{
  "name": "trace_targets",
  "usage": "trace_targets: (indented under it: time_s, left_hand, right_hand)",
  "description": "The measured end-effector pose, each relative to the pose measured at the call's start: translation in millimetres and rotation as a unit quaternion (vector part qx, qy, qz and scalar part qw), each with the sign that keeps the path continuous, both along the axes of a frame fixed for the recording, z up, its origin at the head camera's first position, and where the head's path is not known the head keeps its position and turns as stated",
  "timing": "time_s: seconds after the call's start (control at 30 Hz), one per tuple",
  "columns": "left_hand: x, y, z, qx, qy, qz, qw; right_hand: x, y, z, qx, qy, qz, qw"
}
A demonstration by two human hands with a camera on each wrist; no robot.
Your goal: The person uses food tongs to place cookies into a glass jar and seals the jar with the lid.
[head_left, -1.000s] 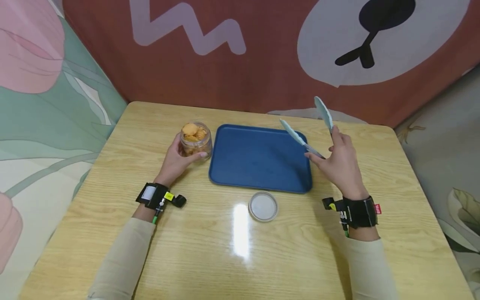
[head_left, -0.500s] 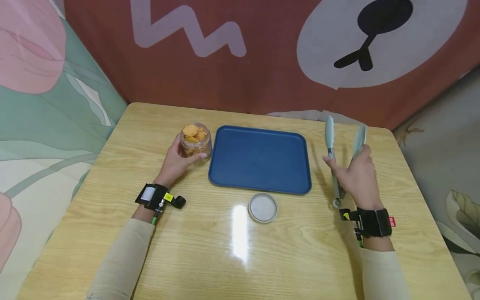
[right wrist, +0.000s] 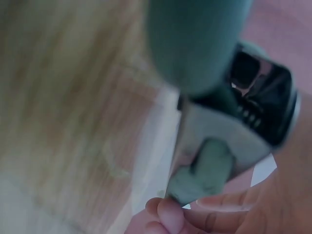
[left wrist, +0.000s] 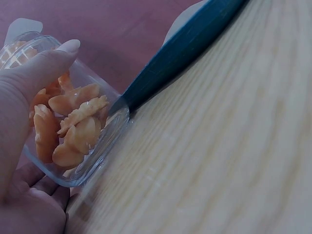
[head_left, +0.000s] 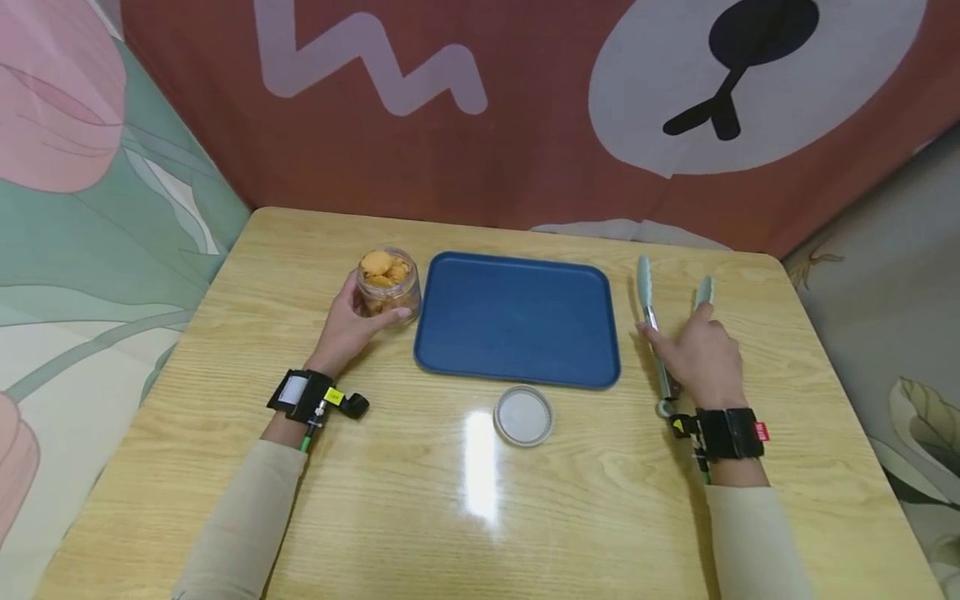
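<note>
My left hand (head_left: pixel 351 321) holds a clear jar (head_left: pixel 405 298) upright beside the tray's left edge, thumb across its front. Orange-brown snack crackers (head_left: pixel 377 265) fill the jar up to its uncovered mouth. The left wrist view shows more ridged crackers (left wrist: pixel 80 117) through the jar's clear wall. To the right of the tray, my right hand (head_left: pixel 705 362) grips metal tongs (head_left: pixel 663 377) with pale blue-green tips, thumb on one arm and fingers on the other. The tongs' arms are spread apart with nothing between the tips. Up close, the tongs (right wrist: pixel 209 126) block much of the right wrist view.
A blue rectangular tray (head_left: pixel 517 321) lies between the hands on the wooden table (head_left: pixel 570 517). In front of it rests a round lid (head_left: pixel 524 416). A printed cloth wall (head_left: pixel 540 117) rises behind the table's back edge.
My right hand has carried the tongs away from above the tray's right side, swinging their tips rightward and lowering them toward the table. My left hand and the jar have stayed in place.
</note>
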State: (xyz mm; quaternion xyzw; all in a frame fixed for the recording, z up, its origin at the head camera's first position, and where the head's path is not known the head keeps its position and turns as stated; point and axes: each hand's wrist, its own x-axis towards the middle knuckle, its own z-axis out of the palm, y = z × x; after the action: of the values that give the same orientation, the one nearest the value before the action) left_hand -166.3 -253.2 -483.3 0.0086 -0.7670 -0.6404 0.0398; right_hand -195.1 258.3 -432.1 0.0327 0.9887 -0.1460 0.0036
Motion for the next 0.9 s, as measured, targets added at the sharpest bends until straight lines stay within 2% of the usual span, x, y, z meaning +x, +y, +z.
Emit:
trace_targets:
  time_s: [0.1, 0.33, 0.6, 0.9]
  left_hand:
    - [-0.5, -0.7, -0.1, 0.001, -0.002, 0.001, 1.0000]
    - [0.1, 0.8, 0.5, -0.005, 0.004, -0.004, 1.0000]
    - [-0.1, -1.4, 0.7, -0.011, 0.002, -0.001, 0.9999]
    - [1.9, -0.2, 4.1, -0.011, -0.003, -0.002, 0.9999]
  right_hand:
    - [-3.2, -5.5, 1.4, -0.002, 0.012, 0.005, 1.000]
    - [-6.8, -14.6, 0.2, -0.013, 0.003, 0.013, 1.000]
    - [-9.0, -15.5, -6.2, 0.006, -0.020, 0.072, 0.997]
    - [-3.7, -13.6, -0.4, 0.003, -0.039, 0.090, 0.995]
